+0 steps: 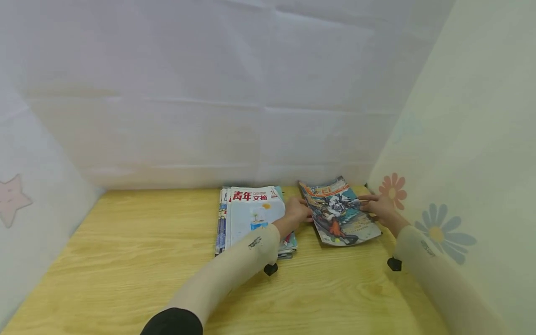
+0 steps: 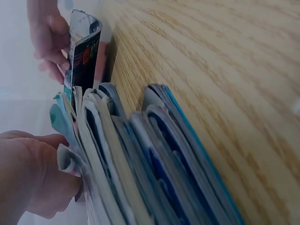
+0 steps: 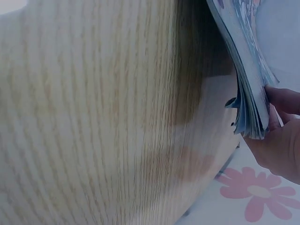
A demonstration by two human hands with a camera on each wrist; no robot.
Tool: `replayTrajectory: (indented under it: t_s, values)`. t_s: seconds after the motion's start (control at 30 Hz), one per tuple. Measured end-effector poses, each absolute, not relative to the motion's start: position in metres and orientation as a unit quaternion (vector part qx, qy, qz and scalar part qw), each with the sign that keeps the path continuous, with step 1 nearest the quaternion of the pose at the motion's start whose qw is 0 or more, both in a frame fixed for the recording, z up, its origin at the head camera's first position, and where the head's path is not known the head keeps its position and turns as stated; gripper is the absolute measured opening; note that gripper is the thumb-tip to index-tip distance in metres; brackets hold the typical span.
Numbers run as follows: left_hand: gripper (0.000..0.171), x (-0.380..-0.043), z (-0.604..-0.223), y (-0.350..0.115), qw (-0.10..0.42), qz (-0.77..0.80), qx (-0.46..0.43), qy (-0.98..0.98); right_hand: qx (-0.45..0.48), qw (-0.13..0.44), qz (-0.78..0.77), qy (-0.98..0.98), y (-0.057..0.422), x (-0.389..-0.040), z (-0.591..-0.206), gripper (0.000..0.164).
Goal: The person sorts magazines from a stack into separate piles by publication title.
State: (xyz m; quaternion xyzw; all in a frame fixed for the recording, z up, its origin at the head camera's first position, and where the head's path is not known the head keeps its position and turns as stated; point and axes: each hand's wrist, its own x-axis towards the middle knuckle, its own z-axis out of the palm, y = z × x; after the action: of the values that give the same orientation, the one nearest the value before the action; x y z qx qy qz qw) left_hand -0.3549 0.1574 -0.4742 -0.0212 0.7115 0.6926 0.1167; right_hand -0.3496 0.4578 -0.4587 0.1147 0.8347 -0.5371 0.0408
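A colourful comic-style magazine (image 1: 341,216) is lifted and slightly bowed, with its lower edge toward me. My right hand (image 1: 380,211) pinches its right edge; in the right wrist view, thumb and fingers of that hand (image 3: 281,136) grip the magazine's thick page edges (image 3: 251,112). At its left edge, my left hand (image 1: 296,214) holds it with the fingertips partly hidden by the cover. Just left of that hand lies a stack of magazines (image 1: 247,214), a pale blue cover with red lettering on top. The left wrist view shows the stack's layered edges (image 2: 140,154) close beside the left hand (image 2: 40,173).
The wood-grain table (image 1: 146,242) runs up to a white sheet wall (image 1: 188,139) at the back. On the right stands a side wall (image 1: 469,139) with flower decals, close to the right forearm. A pink star (image 1: 14,200) marks the left wall.
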Motion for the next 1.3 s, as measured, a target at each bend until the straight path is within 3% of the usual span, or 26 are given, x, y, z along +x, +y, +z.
replayTrajectory:
  t_s: [0.3, 0.47, 0.6, 0.87, 1.3]
  values:
    - [0.053, -0.356, -0.479, 0.157, 0.131, 0.647, -0.025, 0.751, 0.108, 0.068, -0.517, 0.846, 0.46, -0.345, -0.473, 0.051]
    - [0.052, -0.36, -0.481, 0.153, 0.144, 0.63, -0.017, 0.763, 0.071, 0.052, -0.456, 0.886, 0.458, -0.342, -0.478, 0.045]
    - [0.04, -0.359, -0.476, 0.147, 0.144, 0.616, -0.003, 0.775, 0.031, 0.025, -0.387, 0.921, 0.457, -0.344, -0.477, 0.037]
    - [0.04, -0.359, -0.462, 0.133, 0.141, 0.646, 0.027, 0.75, -0.025, -0.022, -0.23, 0.973, 0.454, -0.35, -0.459, 0.039]
    - [0.025, -0.351, -0.446, 0.071, 0.13, 0.656, 0.095, 0.737, -0.079, -0.027, -0.256, 0.963, 0.386, -0.348, -0.42, 0.034]
